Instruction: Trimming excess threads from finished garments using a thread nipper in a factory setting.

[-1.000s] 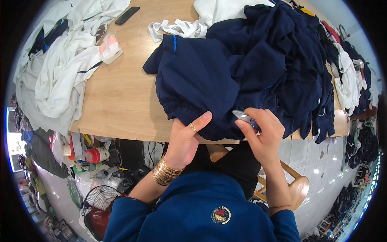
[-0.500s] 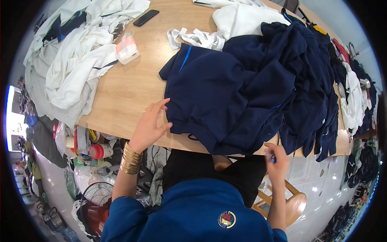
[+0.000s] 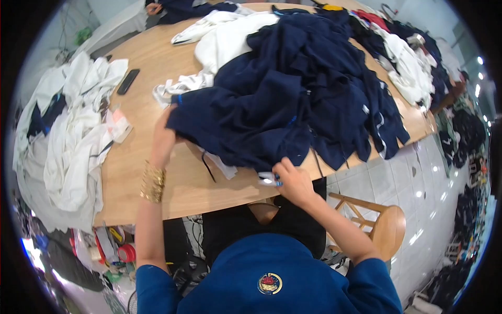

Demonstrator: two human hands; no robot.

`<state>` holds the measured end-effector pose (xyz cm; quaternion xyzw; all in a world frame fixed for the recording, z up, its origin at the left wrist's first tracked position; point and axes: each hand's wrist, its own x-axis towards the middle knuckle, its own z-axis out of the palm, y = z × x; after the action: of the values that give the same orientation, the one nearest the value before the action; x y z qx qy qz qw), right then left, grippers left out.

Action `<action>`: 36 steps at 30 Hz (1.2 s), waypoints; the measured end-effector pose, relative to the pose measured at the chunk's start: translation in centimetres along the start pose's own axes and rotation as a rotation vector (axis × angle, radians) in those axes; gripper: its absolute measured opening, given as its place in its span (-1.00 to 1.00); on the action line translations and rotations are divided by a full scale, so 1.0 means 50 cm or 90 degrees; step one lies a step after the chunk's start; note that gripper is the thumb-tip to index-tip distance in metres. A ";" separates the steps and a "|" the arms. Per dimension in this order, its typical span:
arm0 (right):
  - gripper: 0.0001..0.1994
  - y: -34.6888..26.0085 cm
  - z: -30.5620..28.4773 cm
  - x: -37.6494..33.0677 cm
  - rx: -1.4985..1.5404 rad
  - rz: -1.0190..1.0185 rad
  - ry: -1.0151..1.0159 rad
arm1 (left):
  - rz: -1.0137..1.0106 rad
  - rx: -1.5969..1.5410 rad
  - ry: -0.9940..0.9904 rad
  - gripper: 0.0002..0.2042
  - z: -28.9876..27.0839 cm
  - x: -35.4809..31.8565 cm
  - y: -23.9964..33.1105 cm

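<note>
A navy blue garment (image 3: 225,125) with small bright-blue accents lies bunched across the table in front of me. My left hand (image 3: 165,137), with gold bangles at the wrist, grips its left edge; the fingertips are partly hidden by the cloth. At the near edge of the same garment, my right hand (image 3: 294,180) is closed around a small blue and silvery tool (image 3: 269,179), whose kind is blurred. Its fingers also touch the cloth. A dark cord and a bit of pale fabric (image 3: 222,166) show from under the garment between my hands.
More navy garments (image 3: 334,78) pile up at the right. White garments (image 3: 78,141) cover the table's left end, near a black phone (image 3: 128,81) and a pink-and-white packet (image 3: 119,125). White straps (image 3: 180,88) lie behind the garment. A wooden stool (image 3: 389,230) stands at lower right.
My left hand has taken the garment's left edge and lifted it back, uncovering table and pale fabric. My right hand has moved up and left to the near edge. The view has shifted.
</note>
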<state>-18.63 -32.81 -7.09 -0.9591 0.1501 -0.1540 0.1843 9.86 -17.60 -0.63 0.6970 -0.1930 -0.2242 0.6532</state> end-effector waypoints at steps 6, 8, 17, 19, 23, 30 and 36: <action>-0.84 0.085 -0.272 0.212 0.031 -0.018 0.617 | 0.419 -0.151 -0.108 -0.60 0.169 0.130 0.295; -0.82 0.102 -0.409 0.221 0.050 -0.042 0.802 | 0.517 -0.177 -0.241 -0.64 0.228 0.122 0.405; -0.72 -0.047 -0.679 -0.117 0.464 -0.002 0.666 | 0.513 -0.211 -0.716 -0.65 0.553 -0.261 0.494; -0.77 -0.062 -0.693 -0.191 0.419 0.123 0.656 | 0.525 -0.122 -0.790 -0.64 0.601 -0.310 0.485; -0.85 -0.067 -0.692 -0.293 0.484 0.258 0.499 | 0.576 0.099 -0.853 -0.63 0.630 -0.370 0.463; -0.82 0.012 -0.704 -0.803 0.080 0.774 0.752 | 0.477 0.152 -1.034 -0.68 0.729 -0.399 0.310; -0.71 0.057 -0.827 -1.196 -0.755 0.860 0.639 | 0.332 0.443 -1.121 -0.63 0.762 -0.259 0.228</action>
<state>-88.06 -27.44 13.99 -0.4368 0.7695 -0.3024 -0.3543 -22.08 -42.54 9.76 0.3698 -0.8141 -0.4432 0.0633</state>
